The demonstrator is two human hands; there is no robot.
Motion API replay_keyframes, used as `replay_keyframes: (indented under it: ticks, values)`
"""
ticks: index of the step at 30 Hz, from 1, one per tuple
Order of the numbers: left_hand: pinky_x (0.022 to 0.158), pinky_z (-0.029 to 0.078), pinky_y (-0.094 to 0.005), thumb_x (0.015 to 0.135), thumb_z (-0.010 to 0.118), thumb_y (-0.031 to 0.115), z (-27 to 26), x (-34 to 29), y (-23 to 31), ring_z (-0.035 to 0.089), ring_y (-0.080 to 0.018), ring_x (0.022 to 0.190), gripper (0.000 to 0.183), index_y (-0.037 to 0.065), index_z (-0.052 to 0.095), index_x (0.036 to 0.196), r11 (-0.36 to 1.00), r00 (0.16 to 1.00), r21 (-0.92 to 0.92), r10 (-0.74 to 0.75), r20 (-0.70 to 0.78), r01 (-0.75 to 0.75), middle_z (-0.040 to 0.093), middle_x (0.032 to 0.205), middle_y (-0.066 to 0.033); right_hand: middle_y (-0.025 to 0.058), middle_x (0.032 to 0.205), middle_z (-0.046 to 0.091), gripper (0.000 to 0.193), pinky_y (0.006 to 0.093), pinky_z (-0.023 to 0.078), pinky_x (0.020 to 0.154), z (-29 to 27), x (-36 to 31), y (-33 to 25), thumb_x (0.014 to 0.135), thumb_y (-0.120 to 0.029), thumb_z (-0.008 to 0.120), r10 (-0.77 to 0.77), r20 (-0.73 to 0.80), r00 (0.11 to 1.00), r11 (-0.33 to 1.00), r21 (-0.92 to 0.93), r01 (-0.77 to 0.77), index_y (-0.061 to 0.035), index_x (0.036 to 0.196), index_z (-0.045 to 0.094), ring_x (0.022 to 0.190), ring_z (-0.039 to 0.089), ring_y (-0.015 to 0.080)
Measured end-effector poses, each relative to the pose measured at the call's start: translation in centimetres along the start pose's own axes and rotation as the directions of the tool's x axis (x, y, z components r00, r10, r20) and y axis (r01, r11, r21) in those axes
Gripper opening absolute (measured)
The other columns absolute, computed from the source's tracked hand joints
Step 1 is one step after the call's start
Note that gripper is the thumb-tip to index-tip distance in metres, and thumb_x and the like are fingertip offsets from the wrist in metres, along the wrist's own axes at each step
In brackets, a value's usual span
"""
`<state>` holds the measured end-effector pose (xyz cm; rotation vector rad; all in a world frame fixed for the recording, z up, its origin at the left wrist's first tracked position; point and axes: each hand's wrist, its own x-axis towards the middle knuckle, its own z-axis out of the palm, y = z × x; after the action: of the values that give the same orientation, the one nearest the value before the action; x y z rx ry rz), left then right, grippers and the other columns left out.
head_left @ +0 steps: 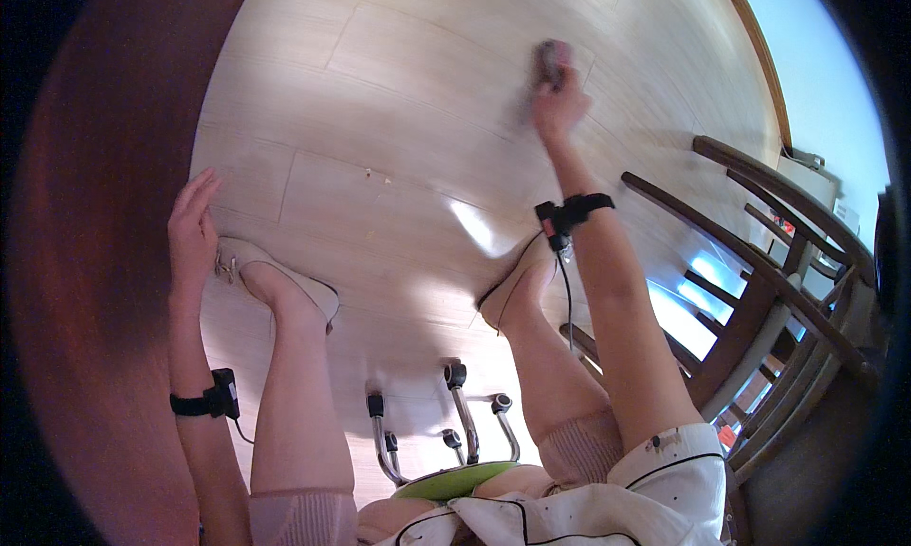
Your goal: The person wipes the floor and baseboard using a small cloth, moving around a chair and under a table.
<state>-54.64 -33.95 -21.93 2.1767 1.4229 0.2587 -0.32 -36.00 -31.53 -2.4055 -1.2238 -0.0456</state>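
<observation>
My right hand [561, 110] reaches far out over the pale wood-look floor [380, 100]. It is closed on a small dark and pinkish object [553, 56], low at the floor; blur hides what kind of thing it is. My left hand [194, 225] holds nothing. Its fingers are stretched out beside the dark reddish panel [104, 214], just above my left shoe [249, 254]; whether they touch the panel I cannot tell. A few small crumb-like bits [378, 177] lie on the floor between my hands.
I sit on a low stool with a green seat [446, 485] and chrome legs [462, 404]. Dark wooden chairs [759, 261] crowd the right side, close to my right arm. Behind them runs a pale wall [826, 81]. My right shoe [515, 282] stands near the middle.
</observation>
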Motion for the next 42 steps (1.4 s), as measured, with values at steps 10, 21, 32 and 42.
replay_keyframes:
  ticks: [10,21,32,42]
  values:
    - [0.109,0.038,-0.0374,0.079,0.044,-0.016,-1.0,0.3,0.2,0.053,-0.0297,0.125,0.048,0.001,0.061,0.121,0.996,0.998,-0.061,-0.058,-0.004,0.058,0.057,0.132,-0.0137,0.0117,0.116,0.062,0.044,0.0402,0.040,0.086,0.3,-17.7,-14.8,0.075,0.003,0.057,-0.837,0.270,0.475,0.517,0.674,0.528,-0.0100,0.117,0.057,0.100,0.055,0.0282]
    - [0.115,0.032,-0.0388,0.078,0.044,-0.017,-1.5,-3.0,-2.4,0.047,-0.0282,0.131,0.052,0.004,0.062,0.122,0.994,0.994,-0.010,-0.112,0.013,0.112,0.055,0.136,-0.0093,0.0199,0.091,0.069,0.029,0.0459,0.050,0.078,7.2,7.5,-11.1,0.081,-0.013,0.060,-0.073,0.032,0.997,0.961,0.270,0.062,-0.0033,0.107,0.062,0.086,0.066,0.0373]
    - [0.112,0.036,-0.0397,0.083,0.048,-0.011,-3.7,-2.8,-3.4,0.048,-0.0305,0.129,0.043,0.006,0.064,0.118,0.992,0.992,0.018,-0.126,-0.019,0.126,0.057,0.133,-0.0081,0.0113,0.121,0.062,0.046,0.0410,0.043,0.097,4.1,-18.3,-21.2,0.083,-0.003,0.057,-0.856,0.431,0.285,0.517,0.690,0.507,-0.0098,0.129,0.053,0.111,0.055,0.0323]
    - [0.111,0.037,-0.0416,0.080,0.051,-0.009,-3.1,-5.1,-3.4,0.050,-0.0299,0.126,0.039,0.004,0.065,0.114,0.996,0.996,0.035,-0.081,-0.025,0.082,0.057,0.131,-0.0089,0.0152,0.078,0.061,0.025,0.0438,0.046,0.070,7.6,-3.3,-22.3,0.081,-0.007,0.058,-0.545,0.342,0.766,0.786,0.527,0.324,-0.0029,0.105,0.062,0.072,0.056,0.0304]
